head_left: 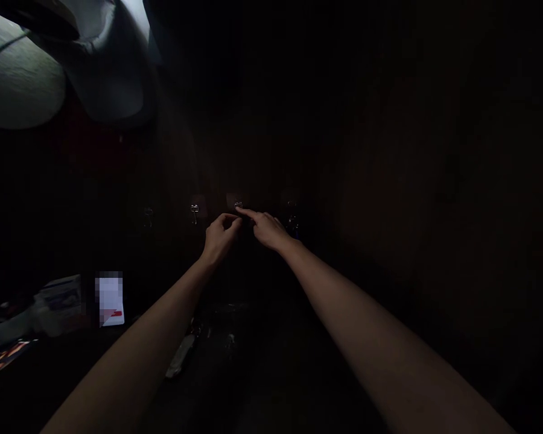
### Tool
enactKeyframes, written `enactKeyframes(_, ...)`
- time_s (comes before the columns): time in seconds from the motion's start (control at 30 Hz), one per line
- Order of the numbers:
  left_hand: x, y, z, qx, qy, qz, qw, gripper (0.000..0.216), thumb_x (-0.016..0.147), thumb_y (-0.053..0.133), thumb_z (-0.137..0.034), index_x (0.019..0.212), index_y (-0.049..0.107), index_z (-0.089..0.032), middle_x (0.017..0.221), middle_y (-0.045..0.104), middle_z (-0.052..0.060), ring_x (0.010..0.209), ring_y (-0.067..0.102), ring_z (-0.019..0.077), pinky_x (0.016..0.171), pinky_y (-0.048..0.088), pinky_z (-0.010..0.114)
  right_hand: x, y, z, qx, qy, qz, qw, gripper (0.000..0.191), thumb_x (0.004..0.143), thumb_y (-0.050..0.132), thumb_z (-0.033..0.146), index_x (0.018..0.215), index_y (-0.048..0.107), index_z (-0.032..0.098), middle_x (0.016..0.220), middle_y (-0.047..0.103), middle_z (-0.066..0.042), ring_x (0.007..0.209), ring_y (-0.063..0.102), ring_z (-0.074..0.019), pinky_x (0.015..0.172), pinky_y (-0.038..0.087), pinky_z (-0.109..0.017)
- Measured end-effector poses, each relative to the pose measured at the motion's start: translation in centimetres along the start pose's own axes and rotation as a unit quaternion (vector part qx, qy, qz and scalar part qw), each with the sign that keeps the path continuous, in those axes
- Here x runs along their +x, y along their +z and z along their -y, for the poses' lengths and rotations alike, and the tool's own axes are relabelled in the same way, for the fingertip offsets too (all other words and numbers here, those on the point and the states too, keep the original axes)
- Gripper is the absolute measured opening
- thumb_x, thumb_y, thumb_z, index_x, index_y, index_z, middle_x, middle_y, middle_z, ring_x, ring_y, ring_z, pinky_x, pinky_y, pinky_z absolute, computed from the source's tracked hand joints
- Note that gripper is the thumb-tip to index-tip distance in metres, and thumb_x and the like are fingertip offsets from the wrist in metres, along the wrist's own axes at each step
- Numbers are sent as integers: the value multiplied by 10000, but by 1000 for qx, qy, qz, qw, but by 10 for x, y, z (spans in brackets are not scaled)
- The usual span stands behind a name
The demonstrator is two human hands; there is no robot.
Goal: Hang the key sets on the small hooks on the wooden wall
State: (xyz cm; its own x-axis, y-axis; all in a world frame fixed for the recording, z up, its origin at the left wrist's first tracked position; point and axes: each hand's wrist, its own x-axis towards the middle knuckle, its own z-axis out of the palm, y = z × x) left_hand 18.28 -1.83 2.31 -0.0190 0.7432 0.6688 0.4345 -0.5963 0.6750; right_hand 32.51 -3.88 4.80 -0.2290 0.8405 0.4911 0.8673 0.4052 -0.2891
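The scene is very dark. Both my arms reach forward to a row of small metal hooks on a dark wall. My right hand [268, 229] points its index finger at the middle hook [238, 207], the fingertip touching or almost touching it. My left hand [220, 235] is curled just below that hook, fingers pinched together; whether it holds anything is lost in the dark. Another hook [194, 211] shines to the left, and one more hook [292, 212] is faint to the right.
A pale curved shape [104, 60] and a round light surface [13, 84] hang at the upper left. A white card [111, 299] and cluttered items [49, 301] lie at the lower left. A small pale object [181, 355] lies below my left forearm.
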Motion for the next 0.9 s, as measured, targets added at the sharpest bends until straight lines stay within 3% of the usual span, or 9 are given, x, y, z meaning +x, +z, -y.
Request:
enactKeyframes(0.2, -2, -3, 0, 55, 28, 7, 998, 221, 720, 549, -276, 891, 650, -181, 862, 693, 25, 799, 630, 160, 736, 474, 259, 1, 1, -2, -11, 7, 3, 1000, 679, 814, 327, 30, 1353, 280, 438, 1236, 561, 28, 1130, 500, -184, 946, 386, -404)
enactKeyframes(0.4, 3, -8, -4, 135, 101, 18, 985, 178, 722, 518, -207, 851, 639, -186, 806, 691, 27, 725, 622, 157, 668, 460, 241, 3, 2, -5, -20, 0, 11, 1000, 712, 800, 326, 11, 1365, 246, 437, 1272, 532, 20, 1160, 475, -193, 944, 376, -415)
enactKeyframes(0.9, 12, -15, -18, 307, 190, 52, 931, 238, 858, 392, -285, 863, 612, -195, 741, 661, 43, 604, 580, 151, 555, 367, 231, 4, 2, -8, -7, -1, 11, 1000, 721, 802, 356, 23, 1363, 228, 456, 1308, 506, 32, 1197, 434, -205, 970, 327, -438)
